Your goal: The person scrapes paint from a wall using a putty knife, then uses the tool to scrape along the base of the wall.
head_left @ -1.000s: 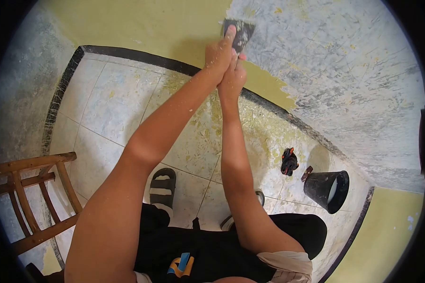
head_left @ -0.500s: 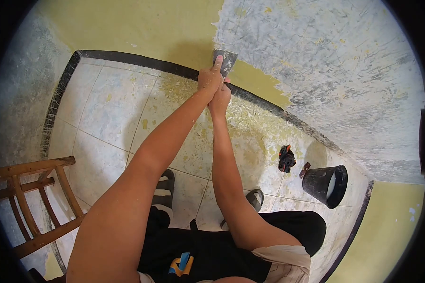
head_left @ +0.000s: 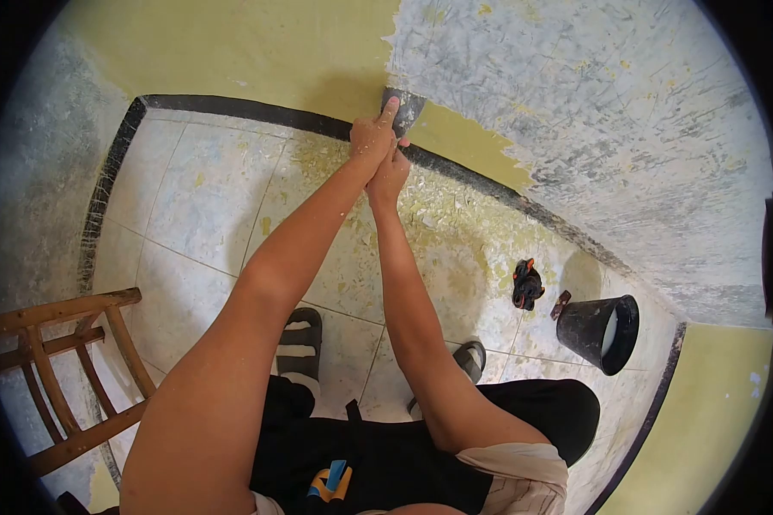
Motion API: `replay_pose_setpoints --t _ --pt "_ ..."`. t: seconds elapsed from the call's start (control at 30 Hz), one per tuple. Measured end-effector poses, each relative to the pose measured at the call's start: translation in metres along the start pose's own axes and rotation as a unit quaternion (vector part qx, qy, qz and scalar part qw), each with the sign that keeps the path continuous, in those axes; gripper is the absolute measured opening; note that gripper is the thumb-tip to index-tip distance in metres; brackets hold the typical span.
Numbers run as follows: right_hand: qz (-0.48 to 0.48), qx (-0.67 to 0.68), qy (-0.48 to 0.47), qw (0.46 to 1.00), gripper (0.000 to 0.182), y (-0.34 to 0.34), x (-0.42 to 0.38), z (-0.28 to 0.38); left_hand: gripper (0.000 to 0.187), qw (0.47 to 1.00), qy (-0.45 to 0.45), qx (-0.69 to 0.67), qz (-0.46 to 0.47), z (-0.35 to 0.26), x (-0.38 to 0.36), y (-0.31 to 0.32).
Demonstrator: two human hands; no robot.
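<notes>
My left hand (head_left: 372, 139) is closed at a putty scraper, its index finger stretched along the grey blade (head_left: 409, 110). Just below it, my right hand (head_left: 390, 175) wraps round the scraper's handle, which is mostly hidden by the fingers. The blade lies against the lower wall, close to the ragged border between yellow-green paint (head_left: 318, 51) and the bare, scratched whitish surface (head_left: 575, 112). A strip of paint (head_left: 468, 146) is on the wall to the right of the blade, above the black baseboard (head_left: 481, 184).
Paint flakes (head_left: 438, 210) litter the tiled floor under the wall. To the right lie a dark bundle with orange parts (head_left: 528, 283) and a black bucket (head_left: 588, 330) holding whitish liquid. A wooden rack-like frame (head_left: 81, 438) stands at the left. Sandalled feet (head_left: 300, 343) are below my arms.
Both hands and the scraper have shifted slightly left along the wall. The view has moved a little too. The grip looks the same.
</notes>
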State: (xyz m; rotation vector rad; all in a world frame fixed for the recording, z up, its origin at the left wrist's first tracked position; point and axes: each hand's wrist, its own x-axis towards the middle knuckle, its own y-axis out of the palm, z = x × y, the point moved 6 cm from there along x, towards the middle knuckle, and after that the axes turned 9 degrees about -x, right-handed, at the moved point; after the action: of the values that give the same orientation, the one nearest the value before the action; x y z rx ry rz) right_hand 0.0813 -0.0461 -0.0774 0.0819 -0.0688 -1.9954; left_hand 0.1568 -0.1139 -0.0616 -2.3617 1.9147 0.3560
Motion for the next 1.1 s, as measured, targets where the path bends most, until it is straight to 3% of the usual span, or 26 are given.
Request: replay_pose_setpoints --t 0.07,0.17,0.3,0.43,0.5,0.53,0.67,0.73,0.77,0.83,0.97,1.07,1.1 --pt "-0.002 0.044 -0.025 0.999 0.051 0.003 0.004 -0.004 0.076 0.999 0.032 0.036 -0.014 -0.007 -0.003 -0.003" --pt "-0.027 0.045 -0.046 0.998 0.05 0.004 0.013 -0.024 0.077 1.0 -0.008 0.019 0.003 -0.004 -0.003 0.0" --pt "-0.013 0.015 -0.046 0.999 0.049 0.005 0.012 -0.022 0.075 0.998 0.012 0.062 -0.015 -0.012 -0.006 -0.005" --pt "-0.025 -0.053 -0.098 0.993 0.046 0.003 0.023 0.035 0.074 0.999 0.03 -0.023 -0.006 -0.036 0.002 0.005" --pt "-0.068 -0.151 -0.198 0.966 0.042 0.001 0.032 0.098 0.058 0.988 0.126 -0.086 0.009 -0.089 0.0 0.013" --pt "-0.024 -0.092 -0.187 0.978 0.043 0.007 0.039 0.104 0.059 0.985 0.068 -0.157 0.032 -0.113 -0.023 0.019" --pt "-0.053 -0.051 -0.245 0.967 0.049 0.002 0.02 0.102 0.06 0.993 0.059 -0.106 0.012 -0.102 -0.027 0.012" --pt "-0.008 -0.106 -0.072 0.992 0.052 -0.006 0.014 0.054 0.068 0.995 0.022 -0.09 -0.026 -0.065 -0.028 0.007" --pt "-0.01 -0.104 -0.072 0.992 0.052 -0.013 0.006 0.038 0.068 0.996 0.022 -0.088 -0.024 -0.051 -0.035 0.006" --pt "0.017 -0.132 0.018 0.991 0.054 -0.022 -0.006 0.001 0.068 0.991 -0.043 -0.125 -0.028 -0.023 -0.053 0.005" --pt "-0.006 -0.108 -0.021 0.994 0.057 -0.039 -0.019 -0.023 0.065 0.987 -0.07 -0.139 -0.039 0.001 -0.071 0.007" --pt "0.005 -0.119 -0.01 0.993 0.054 -0.039 -0.004 -0.009 0.061 0.986 -0.061 -0.149 -0.032 0.002 -0.052 0.013" --pt "0.015 -0.18 -0.02 0.983 0.051 -0.036 0.005 0.019 0.061 0.987 -0.035 -0.155 -0.038 -0.009 -0.038 0.017"
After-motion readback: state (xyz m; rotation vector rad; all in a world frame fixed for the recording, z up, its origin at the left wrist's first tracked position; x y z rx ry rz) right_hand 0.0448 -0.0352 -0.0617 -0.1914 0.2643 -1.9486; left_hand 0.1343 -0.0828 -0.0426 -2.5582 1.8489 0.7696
